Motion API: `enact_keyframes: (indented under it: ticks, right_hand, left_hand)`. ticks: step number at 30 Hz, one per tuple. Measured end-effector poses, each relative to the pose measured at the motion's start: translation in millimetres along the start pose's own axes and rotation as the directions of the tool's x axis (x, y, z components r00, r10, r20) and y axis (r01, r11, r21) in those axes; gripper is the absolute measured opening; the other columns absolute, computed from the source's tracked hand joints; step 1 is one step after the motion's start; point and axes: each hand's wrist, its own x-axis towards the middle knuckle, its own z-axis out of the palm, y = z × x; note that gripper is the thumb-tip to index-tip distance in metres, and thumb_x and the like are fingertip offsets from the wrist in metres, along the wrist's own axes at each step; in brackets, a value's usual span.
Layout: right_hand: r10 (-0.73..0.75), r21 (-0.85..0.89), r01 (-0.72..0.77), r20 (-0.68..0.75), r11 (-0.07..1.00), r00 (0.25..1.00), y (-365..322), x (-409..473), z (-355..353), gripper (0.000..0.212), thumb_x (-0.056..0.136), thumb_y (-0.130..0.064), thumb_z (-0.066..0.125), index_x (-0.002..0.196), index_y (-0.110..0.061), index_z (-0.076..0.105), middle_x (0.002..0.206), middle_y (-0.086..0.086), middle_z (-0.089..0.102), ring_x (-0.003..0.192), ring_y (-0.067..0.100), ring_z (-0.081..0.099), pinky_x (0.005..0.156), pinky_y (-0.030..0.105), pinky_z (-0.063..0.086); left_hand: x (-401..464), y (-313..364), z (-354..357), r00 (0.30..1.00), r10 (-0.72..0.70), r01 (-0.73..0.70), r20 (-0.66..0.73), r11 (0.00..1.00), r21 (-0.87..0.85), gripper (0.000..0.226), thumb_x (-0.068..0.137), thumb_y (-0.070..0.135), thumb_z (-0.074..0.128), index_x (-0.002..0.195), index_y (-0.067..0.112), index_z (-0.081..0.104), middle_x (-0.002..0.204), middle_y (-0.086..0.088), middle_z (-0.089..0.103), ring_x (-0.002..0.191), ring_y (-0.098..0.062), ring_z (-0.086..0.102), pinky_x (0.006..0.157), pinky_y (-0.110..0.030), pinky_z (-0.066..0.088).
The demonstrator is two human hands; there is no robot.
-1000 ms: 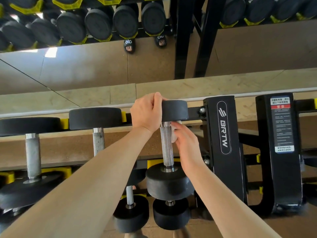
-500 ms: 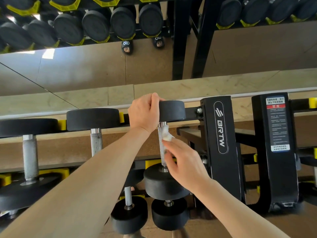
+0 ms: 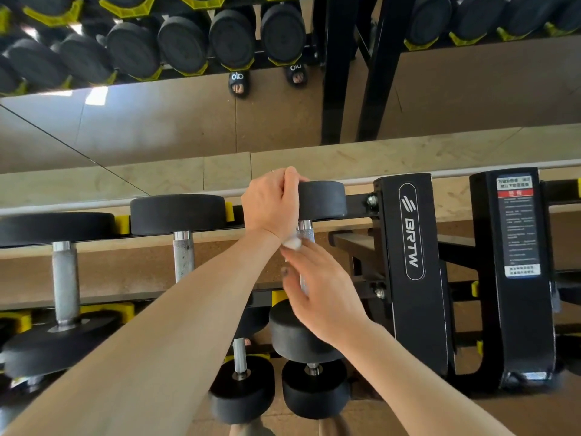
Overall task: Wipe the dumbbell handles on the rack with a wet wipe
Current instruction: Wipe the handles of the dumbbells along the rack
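Observation:
A small black dumbbell lies on the top shelf of the rack, its far head (image 3: 322, 204) at the back and its near head (image 3: 298, 336) toward me. My left hand (image 3: 272, 204) grips the left edge of the far head. My right hand (image 3: 317, 289) wraps round the metal handle (image 3: 305, 229) from the right and pinches a white wet wipe (image 3: 292, 243) against it near its upper end. Most of the handle is hidden behind my right hand.
Two larger dumbbells, one (image 3: 180, 234) nearer and one (image 3: 63, 278) farther left, lie on the same shelf. Smaller dumbbells (image 3: 240, 388) sit on the shelf below. A black rack upright (image 3: 412, 262) stands close on the right. A mirror behind reflects more dumbbells.
My right hand has slid the wipe along the handle and moved round to its left front side. My left hand has kept its grip on the far head.

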Motion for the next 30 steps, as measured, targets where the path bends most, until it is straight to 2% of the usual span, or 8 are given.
enact_keyframes:
  ticks: [3, 8, 13, 16, 19, 22, 26, 30]
  right_hand:
    - [-0.100, -0.505, 0.230, 0.272, 0.832, 0.957, 11.4, 17.7, 4.8, 0.050, 0.103, -0.038, 0.034, 0.136, -0.009, 0.058, 0.148, 0.008, 0.051, 0.149, 0.023, 0.025, 0.122, 0.045, 0.021]
    - [-0.107, -0.564, 0.309, 0.362, 0.766, 0.926, 12.6, 4.5, -0.5, 0.050, 0.104, -0.036, 0.033, 0.126, -0.004, 0.065, 0.145, 0.011, 0.054, 0.145, 0.026, 0.033, 0.122, 0.046, 0.019]
    - [0.172, -0.007, -0.174, -0.114, 0.985, 0.978, 16.3, -14.4, -25.8, 0.030, 0.103, -0.027, 0.043, 0.117, -0.016, 0.067, 0.106, -0.005, 0.067, 0.087, -0.002, 0.058, 0.084, 0.009, 0.045]
    - [0.674, 0.428, -0.640, 0.091, 0.639, 0.733, 18.6, -6.7, -20.5, 0.040, 0.103, -0.035, 0.043, 0.110, -0.005, 0.068, 0.086, 0.010, 0.067, 0.069, 0.014, 0.060, 0.072, 0.011, 0.047]
    - [0.713, 0.566, -0.766, 0.398, 0.305, 0.578, 13.4, 7.2, -13.4, 0.054, 0.102, -0.041, 0.043, 0.119, 0.008, 0.057, 0.118, 0.028, 0.062, 0.115, 0.042, 0.058, 0.107, 0.054, 0.042]
    - [0.711, 0.602, -0.749, 0.396, 0.277, 0.581, 9.2, 7.8, -15.0, 0.049, 0.102, -0.043, 0.042, 0.116, 0.000, 0.062, 0.120, 0.026, 0.060, 0.118, 0.040, 0.057, 0.108, 0.053, 0.042]
    - [0.655, 0.647, -0.665, 0.325, 0.372, 0.682, 4.0, -12.1, -26.6, 0.030, 0.101, -0.039, 0.048, 0.104, -0.023, 0.074, 0.098, -0.003, 0.074, 0.096, 0.005, 0.067, 0.097, 0.025, 0.049]
    - [0.185, 0.070, -0.215, 0.295, 0.974, 0.937, -12.9, -21.3, -26.5, 0.050, 0.107, -0.040, 0.027, 0.098, -0.013, 0.068, 0.077, 0.001, 0.064, 0.072, 0.008, 0.060, 0.070, 0.019, 0.049]
  left_hand:
    - [0.0, 0.1, 0.3, 1.000, -0.017, 0.017, 0.002, 1.000, 0.001, 0.053, 0.101, 0.038, 0.029, 0.088, 0.023, 0.077, 0.079, 0.006, 0.068, 0.073, -0.003, 0.057, 0.057, -0.009, 0.032]
    - [0.6, 1.7, -1.7, 1.000, -0.012, 0.012, -0.002, 1.000, -0.004, 0.049, 0.104, 0.030, 0.033, 0.087, 0.025, 0.079, 0.076, 0.009, 0.068, 0.071, -0.001, 0.057, 0.056, -0.011, 0.032]
    - [0.7, 1.1, -2.9, 1.000, -0.005, 0.005, 0.013, 1.000, -0.014, 0.048, 0.103, 0.031, 0.033, 0.086, 0.027, 0.078, 0.079, 0.009, 0.067, 0.075, -0.007, 0.058, 0.061, -0.023, 0.042]
    - [-0.1, 3.8, -3.7, 1.000, -0.018, 0.018, 0.022, 1.000, -0.005, 0.050, 0.102, 0.032, 0.031, 0.085, 0.027, 0.078, 0.080, 0.008, 0.069, 0.077, -0.011, 0.059, 0.063, -0.028, 0.046]
    - [-0.2, 4.3, -4.5, 1.000, -0.016, 0.017, 0.019, 1.000, -0.006, 0.047, 0.104, 0.028, 0.034, 0.079, 0.031, 0.075, 0.078, 0.008, 0.068, 0.077, -0.011, 0.059, 0.066, -0.034, 0.050]
    - [0.7, 3.0, -3.3, 1.000, -0.026, 0.026, 0.013, 1.000, -0.014, 0.048, 0.104, 0.029, 0.034, 0.080, 0.030, 0.075, 0.078, 0.008, 0.069, 0.077, -0.011, 0.060, 0.067, -0.034, 0.052]
    - [-0.2, 4.8, -4.2, 0.999, -0.028, 0.029, 0.018, 0.999, -0.019, 0.049, 0.104, 0.029, 0.033, 0.084, 0.028, 0.078, 0.079, 0.007, 0.069, 0.078, -0.011, 0.060, 0.065, -0.030, 0.048]
    - [-0.8, 7.3, -5.9, 0.999, -0.032, 0.033, 0.024, 0.999, -0.016, 0.049, 0.103, 0.028, 0.034, 0.083, 0.028, 0.078, 0.077, 0.007, 0.068, 0.076, -0.011, 0.058, 0.065, -0.030, 0.046]
